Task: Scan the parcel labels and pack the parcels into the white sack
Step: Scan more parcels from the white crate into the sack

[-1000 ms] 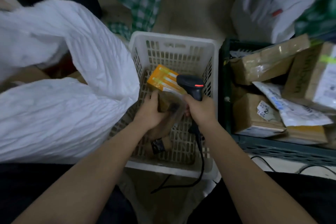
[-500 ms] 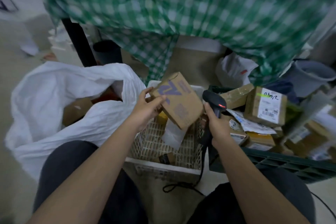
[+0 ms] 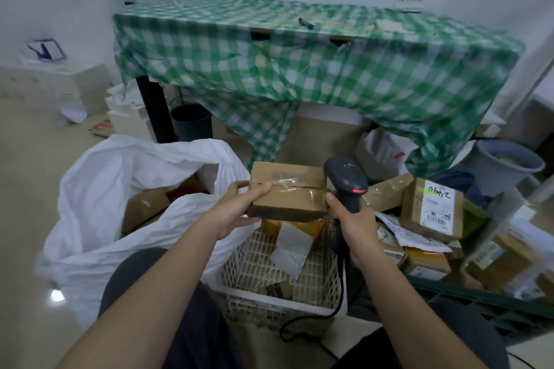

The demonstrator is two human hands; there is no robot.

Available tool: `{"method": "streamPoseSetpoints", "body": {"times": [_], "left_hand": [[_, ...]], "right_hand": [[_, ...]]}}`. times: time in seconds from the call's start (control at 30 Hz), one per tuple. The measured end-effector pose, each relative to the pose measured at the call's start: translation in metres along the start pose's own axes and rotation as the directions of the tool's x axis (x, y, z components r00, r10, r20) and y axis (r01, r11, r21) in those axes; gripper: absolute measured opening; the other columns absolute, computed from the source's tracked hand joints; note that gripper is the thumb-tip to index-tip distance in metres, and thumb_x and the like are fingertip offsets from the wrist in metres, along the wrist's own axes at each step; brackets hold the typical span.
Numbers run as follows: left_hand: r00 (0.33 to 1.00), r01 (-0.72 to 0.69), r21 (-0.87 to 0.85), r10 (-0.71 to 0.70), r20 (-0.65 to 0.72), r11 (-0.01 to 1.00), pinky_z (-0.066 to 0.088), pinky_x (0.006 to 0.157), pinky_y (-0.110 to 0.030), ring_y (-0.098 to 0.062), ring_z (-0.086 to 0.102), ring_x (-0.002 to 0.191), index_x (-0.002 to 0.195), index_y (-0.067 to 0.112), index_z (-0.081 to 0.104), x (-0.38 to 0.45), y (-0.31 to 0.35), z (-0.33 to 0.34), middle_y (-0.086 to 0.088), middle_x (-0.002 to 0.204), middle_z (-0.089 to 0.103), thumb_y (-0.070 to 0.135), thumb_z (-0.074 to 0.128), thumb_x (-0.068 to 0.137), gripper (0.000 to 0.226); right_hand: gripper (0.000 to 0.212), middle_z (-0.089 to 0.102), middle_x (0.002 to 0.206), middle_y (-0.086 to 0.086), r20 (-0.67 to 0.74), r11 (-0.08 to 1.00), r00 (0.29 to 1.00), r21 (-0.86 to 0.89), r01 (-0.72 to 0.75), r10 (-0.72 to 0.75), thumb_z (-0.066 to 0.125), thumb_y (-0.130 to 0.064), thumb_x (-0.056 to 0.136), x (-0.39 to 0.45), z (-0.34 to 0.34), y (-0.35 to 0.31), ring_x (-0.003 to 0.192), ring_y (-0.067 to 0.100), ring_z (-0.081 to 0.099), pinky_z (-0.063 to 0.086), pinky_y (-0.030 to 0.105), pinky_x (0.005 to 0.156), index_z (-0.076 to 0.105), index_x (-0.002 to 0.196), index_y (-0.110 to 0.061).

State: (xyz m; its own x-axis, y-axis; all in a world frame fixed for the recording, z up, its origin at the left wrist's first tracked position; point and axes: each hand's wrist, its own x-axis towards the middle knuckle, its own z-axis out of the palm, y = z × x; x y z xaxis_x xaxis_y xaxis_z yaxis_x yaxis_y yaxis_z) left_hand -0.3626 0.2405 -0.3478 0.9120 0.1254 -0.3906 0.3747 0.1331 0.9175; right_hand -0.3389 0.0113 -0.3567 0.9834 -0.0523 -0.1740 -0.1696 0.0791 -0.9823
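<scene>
My left hand grips a taped brown cardboard parcel by its left end, holding it level above the white plastic basket. My right hand holds a black handheld scanner by its handle, right beside the parcel's right end; a red light shows on the scanner. The white sack lies open at the left with several brown parcels inside. A yellow parcel and a white packet lie in the basket under the held parcel.
A dark green crate at the right holds several labelled boxes and mailers, one box upright with handwriting. Behind stands a table under a green checked cloth. Grey bins and white boxes sit on the floor.
The view lifted from the basket to the table. My left hand raised the brown parcel out of the basket and turned it from tilted to level beside the scanner.
</scene>
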Motion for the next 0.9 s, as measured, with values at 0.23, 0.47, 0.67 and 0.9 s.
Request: {"method": "streamPoseSetpoints", "body": {"times": [0.23,0.47,0.67,0.9], "left_hand": [[0.893,-0.447,0.353,0.436,0.114,0.822,0.048,0.098,-0.029,-0.010,0.041,0.129,0.140,0.037,0.032,-0.007,-0.005,-0.009,0.011,0.141,0.036,0.026,0.087,0.067,0.092],[0.962,-0.274,0.138,0.272,0.032,0.952,0.050,0.097,-0.044,-0.004,0.048,0.120,0.134,0.047,0.035,-0.017,-0.006,-0.002,0.013,0.144,0.038,0.064,0.048,0.079,0.059],[0.973,-0.183,0.042,0.187,-0.134,0.982,0.050,0.093,-0.043,-0.008,0.053,0.106,0.131,0.031,0.029,-0.013,0.001,-0.002,0.007,0.133,0.041,0.041,0.059,0.091,0.052],[1.000,0.019,-0.038,-0.019,-0.012,0.999,0.052,0.090,-0.044,-0.018,0.061,0.105,0.135,0.036,0.041,-0.009,0.001,-0.009,0.001,0.113,0.067,0.038,0.058,0.093,0.046]], "right_hand": [[0.040,0.070,0.092,0.008,-0.040,0.990,0.995,0.113,-0.083,0.088,0.075,-0.036,0.082,0.019,0.004,-0.012,0.079,0.021,0.065,0.051,0.028,0.065,0.065,0.107,-0.006],[0.026,0.069,0.087,0.003,-0.103,0.995,0.994,0.097,-0.010,0.020,0.079,-0.001,0.075,0.017,0.026,0.005,0.087,0.022,0.065,0.053,0.044,0.092,0.064,0.094,-0.010],[0.035,0.070,0.093,0.004,-0.087,0.996,0.996,0.075,0.039,-0.033,0.080,-0.004,0.075,0.014,0.029,0.014,0.090,0.020,0.066,0.052,0.045,0.095,0.064,0.107,-0.003],[0.041,0.071,0.105,0.009,-0.099,0.997,0.995,0.072,0.012,-0.005,0.078,-0.002,0.077,0.006,0.028,0.021,0.099,0.023,0.068,0.053,0.046,0.095,0.062,0.115,-0.004]]}}
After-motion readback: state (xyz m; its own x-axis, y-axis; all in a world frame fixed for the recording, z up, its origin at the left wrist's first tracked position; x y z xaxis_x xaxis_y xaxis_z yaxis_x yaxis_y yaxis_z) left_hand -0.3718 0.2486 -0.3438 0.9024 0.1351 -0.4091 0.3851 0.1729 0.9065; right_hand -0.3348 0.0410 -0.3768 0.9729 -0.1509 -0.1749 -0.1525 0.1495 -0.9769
